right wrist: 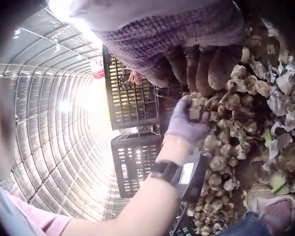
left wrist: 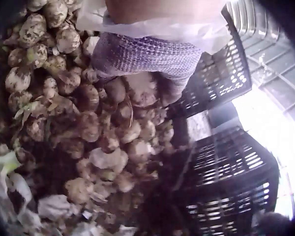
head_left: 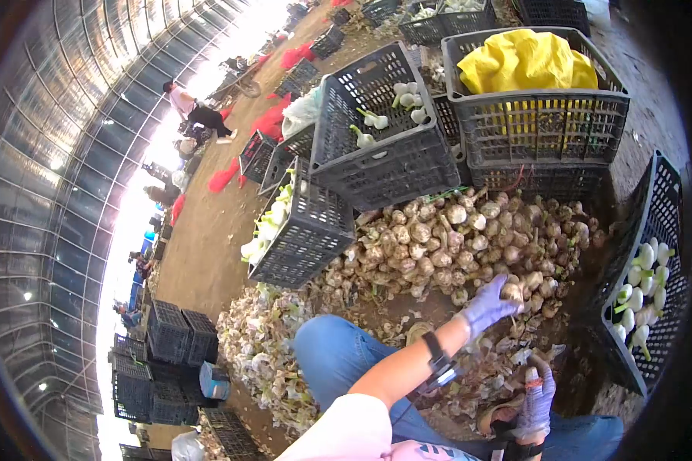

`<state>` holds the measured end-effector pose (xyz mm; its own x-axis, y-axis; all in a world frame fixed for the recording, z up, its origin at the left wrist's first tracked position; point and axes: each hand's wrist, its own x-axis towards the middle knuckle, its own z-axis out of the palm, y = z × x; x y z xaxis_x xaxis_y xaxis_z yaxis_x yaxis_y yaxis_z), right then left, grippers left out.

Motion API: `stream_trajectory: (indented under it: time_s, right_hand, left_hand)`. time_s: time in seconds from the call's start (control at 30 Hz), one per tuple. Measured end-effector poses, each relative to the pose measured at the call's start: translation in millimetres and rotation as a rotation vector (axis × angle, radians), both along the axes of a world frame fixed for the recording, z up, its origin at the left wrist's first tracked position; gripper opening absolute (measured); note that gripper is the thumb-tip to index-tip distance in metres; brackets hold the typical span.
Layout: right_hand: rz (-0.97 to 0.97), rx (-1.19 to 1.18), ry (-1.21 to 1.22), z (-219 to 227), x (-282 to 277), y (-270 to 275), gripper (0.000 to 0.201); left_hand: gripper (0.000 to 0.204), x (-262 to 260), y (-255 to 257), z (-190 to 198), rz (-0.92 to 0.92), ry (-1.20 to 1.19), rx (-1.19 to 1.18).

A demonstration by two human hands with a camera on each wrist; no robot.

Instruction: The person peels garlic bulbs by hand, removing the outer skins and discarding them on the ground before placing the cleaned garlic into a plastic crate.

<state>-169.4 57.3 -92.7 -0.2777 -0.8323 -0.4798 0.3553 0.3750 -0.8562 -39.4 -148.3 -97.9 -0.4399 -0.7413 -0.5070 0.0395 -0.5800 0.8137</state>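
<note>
My left hand (head_left: pixel 490 307), in a purple glove, grips a garlic bulb (head_left: pixel 512 292) above the pile of unpeeled garlic (head_left: pixel 438 246). In the left wrist view the gloved left hand (left wrist: pixel 145 59) has thumb and fingers around the bulb (left wrist: pixel 141 88). The right hand (head_left: pixel 536 403) is lower, beside the shoe, its soiled fingers curled around a small orange-banded object (head_left: pixel 533 383); most of that object is hidden. The right wrist view shows the right hand (right wrist: pixel 187 54) at the top, near the left hand (right wrist: pixel 184 123) but apart from it.
A crate (head_left: pixel 630 361) with white trimmed bulbs (head_left: pixel 644 284) stands at the right. Beyond the pile are more black crates (head_left: pixel 392 173), one holding a yellow cloth (head_left: pixel 527 61). Loose skins (head_left: pixel 265 353) lie beside the bent knee (head_left: pixel 331 349). A person (head_left: pixel 196 111) is farther off.
</note>
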Motion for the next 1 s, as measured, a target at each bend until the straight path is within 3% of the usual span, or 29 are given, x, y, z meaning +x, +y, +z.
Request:
stream_trajectory:
  time_s: [0.07,0.1,0.13,0.17,0.2,0.23,0.27,0.3,0.33,0.37,0.4,0.47,0.67,0.8,0.9,0.97,1.0]
  right_hand:
    - [-0.062,-0.164,0.05,25,4,-3,0.036]
    - [-0.128,-0.163,0.137,32,10,-4,0.036]
    - [-0.057,-0.179,0.164,32,7,-6,0.037]
    - [-0.097,-0.385,0.095,29,10,-5,0.04]
    - [-0.121,-0.213,-0.118,75,24,-14,0.046]
    - [-0.105,-0.186,-0.384,94,24,-10,0.049]
    - [-0.109,-0.194,-0.224,77,30,-10,0.047]
    - [0.003,-0.364,0.195,61,26,4,0.045]
    - [-0.009,-0.23,-0.034,93,30,-2,0.038]
    - [0.06,-0.204,-0.03,90,28,-1,0.033]
    - [-0.075,-0.224,-0.167,91,38,-3,0.029]
    - [-0.085,-0.259,-0.24,100,42,0,0.028]
    - [-0.113,-0.294,-0.313,99,45,5,0.024]
    - [-0.048,-0.194,-0.302,110,37,9,0.024]
    - [-0.007,-0.141,-0.313,100,32,13,0.025]
    - [-0.018,-0.189,-0.319,98,30,15,0.026]
    - [-0.028,-0.241,-0.318,98,29,16,0.027]
  left_hand:
    - [0.075,15,28,59,-0.259,-0.13,-0.085]
    - [0.079,20,41,64,-0.297,-0.053,-0.146]
    - [0.084,25,53,70,-0.337,0.026,-0.206]
    - [0.088,31,67,73,-0.296,-0.02,-0.345]
    - [0.085,37,77,88,-0.345,-0.155,-0.5]
    - [0.08,39,87,108,-0.358,-0.241,-0.55]
    - [0.077,41,97,107,-0.334,-0.119,-0.347]
    - [0.074,45,105,108,-0.323,-0.151,-0.46]
    - [0.074,49,109,113,-0.38,-0.241,-0.601]
    - [0.072,51,115,120,-0.355,-0.273,-0.793]
    - [0.074,55,115,117,-0.327,-0.29,-0.986]
    - [0.072,61,120,118,-0.356,-0.293,-1.056]
    - [0.072,61,136,130,-0.399,-0.359,-1.105]
    - [0.074,65,138,121,-0.404,-0.338,-1.089]
    - [0.079,68,140,108,-0.399,-0.265,-0.944]
    - [0.084,67,143,105,-0.278,0.092,-0.259]
    - [0.084,67,144,104,-0.28,0.089,-0.258]
